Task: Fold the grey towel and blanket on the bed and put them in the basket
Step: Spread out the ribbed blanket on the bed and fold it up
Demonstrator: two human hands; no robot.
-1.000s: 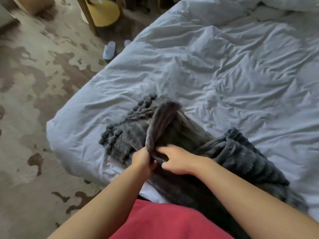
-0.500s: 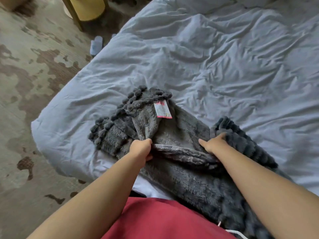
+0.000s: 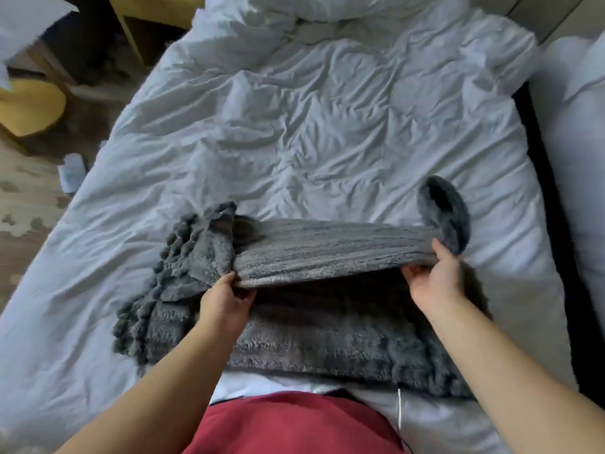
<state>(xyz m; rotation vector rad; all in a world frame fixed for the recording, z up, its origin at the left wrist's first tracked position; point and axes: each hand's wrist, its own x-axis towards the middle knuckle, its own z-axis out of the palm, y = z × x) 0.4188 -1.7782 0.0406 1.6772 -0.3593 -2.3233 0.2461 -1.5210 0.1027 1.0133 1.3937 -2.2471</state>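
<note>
A dark grey fluffy blanket (image 3: 327, 335) with pom-pom edging lies at the near edge of the bed (image 3: 294, 132). Its upper layer (image 3: 327, 247) is stretched taut and raised between my two hands. My left hand (image 3: 226, 299) grips the near left edge of that layer, beside the bunched pom-pom corner. My right hand (image 3: 435, 276) grips the right end, where a corner curls upward. I cannot tell a separate towel apart from the blanket. No basket is in view.
The crumpled white duvet covers the whole bed, with pillows (image 3: 327, 8) at the far end. A slipper (image 3: 72, 172) lies on the patterned floor to the left. A yellow stool (image 3: 29, 106) and wooden furniture legs stand at the far left.
My hands have moved apart, pulling the blanket's upper layer out wide and lifting it. My right hand went far to the right. The view tilted up toward the head of the bed.
</note>
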